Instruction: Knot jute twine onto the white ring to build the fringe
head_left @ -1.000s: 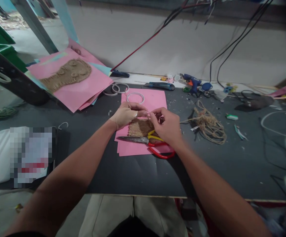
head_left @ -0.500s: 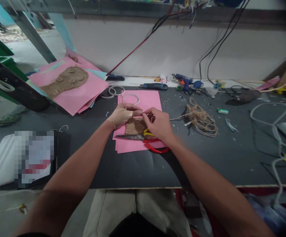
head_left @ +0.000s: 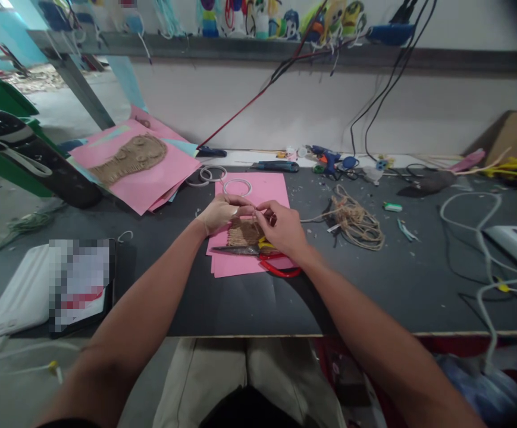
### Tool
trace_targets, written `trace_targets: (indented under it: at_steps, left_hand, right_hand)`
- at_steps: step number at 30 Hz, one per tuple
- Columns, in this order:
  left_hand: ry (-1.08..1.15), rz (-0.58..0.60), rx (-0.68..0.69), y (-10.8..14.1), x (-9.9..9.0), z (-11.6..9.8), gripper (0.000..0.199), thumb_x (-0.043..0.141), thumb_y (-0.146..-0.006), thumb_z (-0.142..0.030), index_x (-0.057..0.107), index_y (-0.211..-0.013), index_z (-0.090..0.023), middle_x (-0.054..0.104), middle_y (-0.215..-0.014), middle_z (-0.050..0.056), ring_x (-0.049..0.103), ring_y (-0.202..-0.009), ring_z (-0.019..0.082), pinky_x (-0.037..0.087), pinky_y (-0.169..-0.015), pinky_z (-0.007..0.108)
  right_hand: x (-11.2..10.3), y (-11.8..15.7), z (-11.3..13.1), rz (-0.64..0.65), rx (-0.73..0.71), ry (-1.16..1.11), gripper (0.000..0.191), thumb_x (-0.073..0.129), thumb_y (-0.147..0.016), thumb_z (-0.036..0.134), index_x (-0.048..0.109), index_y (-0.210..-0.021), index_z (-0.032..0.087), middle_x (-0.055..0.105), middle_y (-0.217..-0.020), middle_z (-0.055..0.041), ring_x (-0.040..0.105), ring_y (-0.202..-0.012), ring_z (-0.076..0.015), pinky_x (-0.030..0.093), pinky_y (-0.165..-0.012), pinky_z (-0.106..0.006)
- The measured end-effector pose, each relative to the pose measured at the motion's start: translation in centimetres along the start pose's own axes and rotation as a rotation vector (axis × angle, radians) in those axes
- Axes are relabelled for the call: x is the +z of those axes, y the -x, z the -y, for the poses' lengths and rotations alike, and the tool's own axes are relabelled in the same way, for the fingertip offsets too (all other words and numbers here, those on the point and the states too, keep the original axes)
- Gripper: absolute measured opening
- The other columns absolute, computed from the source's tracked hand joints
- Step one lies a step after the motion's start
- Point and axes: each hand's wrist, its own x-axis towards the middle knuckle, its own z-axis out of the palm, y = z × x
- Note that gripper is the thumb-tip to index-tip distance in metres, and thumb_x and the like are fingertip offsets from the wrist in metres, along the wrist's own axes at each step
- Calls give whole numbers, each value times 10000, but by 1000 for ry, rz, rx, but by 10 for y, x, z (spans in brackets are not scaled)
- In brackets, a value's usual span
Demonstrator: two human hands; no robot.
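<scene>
Over the pink paper (head_left: 265,187), my left hand (head_left: 222,215) is closed in a pinch, its fingertips meeting those of my right hand (head_left: 282,227). Both pinch a thin strand of brown twine between them. From behind my right hand the twine runs rightward to a loose, tangled bundle of twine (head_left: 356,220) on the table. Just under my fingers lies a flat piece of brown twine work (head_left: 243,233) in close rows, partly covered by my hands. Scissors (head_left: 280,268) with red handles lie across its near edge, blades pointing left. Some yellow beside the handles is partly hidden.
White rings (head_left: 237,188) lie behind my left hand, near a utility knife (head_left: 276,166). Leftward are stacked pink sheets (head_left: 133,193), a black bottle (head_left: 57,169) and a tablet-like device (head_left: 82,285). A glue gun (head_left: 327,159) stands at the back; a white cable (head_left: 483,238) loops at right.
The view has tilted up, showing more of the shelf with small colourful figures. My hands stay pinched together over the paper, with only slight finger movement.
</scene>
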Motion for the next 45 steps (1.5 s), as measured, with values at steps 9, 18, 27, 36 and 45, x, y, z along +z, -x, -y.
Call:
trace_targets:
  at_steps: [9,18,27,36,45]
  left_hand:
    - [-49,3,-30,1,1,-3,250,843,-686,-333,795,-824,-130,667,-685,43,523,-577,100,386,-526,230]
    - [173,-126,93,-7,-9,8,279,868,-664,-362,738,-773,-140,640,-683,16,554,-645,96,441,-643,233]
    - [453,-194,51,-2,-9,-2,367,898,-639,-382,626,-752,-164,589,-711,-26,539,-638,72,446,-616,203]
    - [406,-179,38,-6,-12,6,372,906,-639,-408,679,-806,-164,607,-673,-17,536,-605,75,403,-551,196]
    - [-16,-43,101,-7,-16,9,353,888,-635,-433,777,-801,-141,705,-782,43,583,-728,131,450,-688,261]
  right_hand:
    - [-2,-1,-1,5,-5,8,124,603,-930,312,663,-913,205,712,-771,-28,625,-644,-163,469,-634,-297]
    - [-6,-2,0,-17,15,-44,182,607,-935,362,668,-1015,211,675,-709,2,594,-599,-150,464,-616,-286]
    - [-29,-10,-15,-197,70,-32,198,623,-916,381,686,-898,195,643,-678,4,554,-587,-140,438,-592,-288]
    - [-40,-15,-40,-220,75,233,118,605,-873,261,680,-845,174,688,-745,-60,620,-679,-200,488,-683,-344]
    - [-11,-3,-5,-77,-110,177,259,642,-906,313,669,-1122,173,730,-1128,-131,643,-1097,-298,502,-979,-476]
